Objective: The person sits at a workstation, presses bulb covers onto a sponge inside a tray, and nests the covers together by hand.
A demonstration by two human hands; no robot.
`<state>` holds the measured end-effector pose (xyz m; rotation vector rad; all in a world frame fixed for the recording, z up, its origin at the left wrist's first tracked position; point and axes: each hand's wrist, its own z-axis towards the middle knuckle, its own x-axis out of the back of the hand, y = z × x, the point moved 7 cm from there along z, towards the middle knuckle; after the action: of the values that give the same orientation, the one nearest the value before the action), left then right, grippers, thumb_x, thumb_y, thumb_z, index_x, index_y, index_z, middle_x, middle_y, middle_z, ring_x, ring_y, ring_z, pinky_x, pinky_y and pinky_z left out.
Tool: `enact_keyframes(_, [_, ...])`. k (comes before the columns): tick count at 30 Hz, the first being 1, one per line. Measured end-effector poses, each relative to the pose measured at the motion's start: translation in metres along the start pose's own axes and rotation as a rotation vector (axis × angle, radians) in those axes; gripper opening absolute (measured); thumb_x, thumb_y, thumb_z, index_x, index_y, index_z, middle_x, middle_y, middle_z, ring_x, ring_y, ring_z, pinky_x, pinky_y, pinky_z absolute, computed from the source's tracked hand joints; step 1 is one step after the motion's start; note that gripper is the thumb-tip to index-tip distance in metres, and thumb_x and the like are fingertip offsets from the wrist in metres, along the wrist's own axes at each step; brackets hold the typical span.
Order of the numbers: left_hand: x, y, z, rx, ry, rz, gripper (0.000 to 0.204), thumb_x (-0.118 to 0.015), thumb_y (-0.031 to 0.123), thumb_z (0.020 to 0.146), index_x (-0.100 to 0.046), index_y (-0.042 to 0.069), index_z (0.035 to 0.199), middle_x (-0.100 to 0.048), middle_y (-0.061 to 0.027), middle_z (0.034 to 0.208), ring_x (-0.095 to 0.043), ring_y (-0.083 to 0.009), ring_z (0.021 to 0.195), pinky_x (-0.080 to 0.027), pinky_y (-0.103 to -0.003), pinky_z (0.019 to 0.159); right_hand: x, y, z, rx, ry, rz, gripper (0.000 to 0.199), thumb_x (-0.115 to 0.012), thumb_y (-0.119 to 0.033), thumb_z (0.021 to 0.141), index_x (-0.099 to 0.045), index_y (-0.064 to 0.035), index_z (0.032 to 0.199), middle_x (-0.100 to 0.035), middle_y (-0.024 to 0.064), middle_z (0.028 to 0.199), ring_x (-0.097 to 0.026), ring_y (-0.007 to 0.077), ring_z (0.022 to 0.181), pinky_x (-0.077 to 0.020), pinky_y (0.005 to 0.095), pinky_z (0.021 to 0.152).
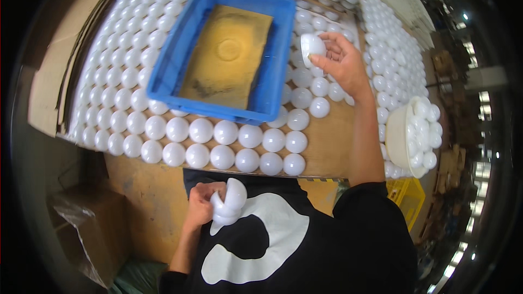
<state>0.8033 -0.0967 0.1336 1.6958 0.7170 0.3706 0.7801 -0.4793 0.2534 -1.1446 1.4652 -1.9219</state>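
My right hand [348, 68] is raised over the table, right of the blue tub, with fingers and thumb closed round a white dome-shaped cover [311, 49]. The cover is tipped on its side, its rim facing left. Low in front of my torso, my left hand [200, 202] grips a few white dome covers [235, 194] that lie against each other at different angles; its fingertips are partly hidden behind them. Rows of similar white domes [198, 155] stand round side up on the brown tabletop [332, 147]. Some right of the tub, below my right hand, look duller and more see-through.
A blue plastic tub [212, 106] rests over the rows, with a yellowish-brown sheet [229, 60] inside. At right, a cream bucket [399, 139] lies tilted with white domes in its mouth. A yellow crate [406, 198] is below the table; a cardboard box [90, 223] stands lower left.
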Motion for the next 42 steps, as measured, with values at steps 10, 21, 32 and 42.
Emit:
enact_keyframes(10, [-0.047, -0.006, 0.034, 0.089, -0.261, -0.006, 0.004, -0.045, 0.001, 0.061, -0.047, -0.003, 0.06, -0.048, -0.0026, 0.058, -0.043, -0.0119, 0.054, -0.03, -0.027, 0.05, 0.102, 0.158, -0.147, -0.411, 0.294, -0.749, 0.057, -0.077, -0.021, 0.076, -0.055, 0.0002, 0.125, -0.065, 0.018, 0.111, -0.065, 0.027, 0.096, -0.0517, 0.0351, 0.083])
enact_keyframes(21, [-0.031, -0.002, 0.023, 0.091, -0.035, -0.015, 0.014, -0.044, 0.004, 0.072, -0.05, -0.005, 0.063, -0.052, -0.0033, 0.063, -0.047, -0.0123, 0.058, -0.034, -0.027, 0.052, -0.03, 0.063, -0.173, -0.316, -0.189, -0.1, 0.06, -0.076, -0.022, 0.083, -0.051, 0.0001, 0.133, -0.065, 0.0098, 0.111, -0.063, 0.0151, 0.088, -0.0529, 0.0295, 0.076])
enact_keyframes(32, [-0.002, -0.013, 0.015, 0.026, -0.177, 0.076, 0.008, -0.044, -0.001, 0.062, -0.051, -0.004, 0.065, -0.059, -0.0094, 0.066, -0.051, -0.0132, 0.06, -0.037, -0.026, 0.053, -0.18, 0.007, -0.189, -0.335, -0.698, 0.012, 0.067, -0.07, -0.03, 0.084, -0.043, -0.0028, 0.139, -0.065, 0.0172, 0.101, -0.066, 0.025, 0.086, -0.0526, 0.0358, 0.077])
enact_keyframes(42, [-0.005, -0.017, 0.013, 0.132, -0.335, -0.114, 0.045, -0.036, 0.0, 0.056, -0.067, -0.01, 0.087, -0.069, -0.0212, 0.087, -0.065, -0.0298, 0.084, -0.051, -0.037, 0.082, -0.105, -0.055, -0.022, 0.0, -0.265, -0.097, 0.064, -0.076, -0.027, 0.076, -0.046, 0.0, 0.125, -0.065, 0.0153, 0.108, -0.066, 0.0219, 0.099, -0.0516, 0.0358, 0.085])
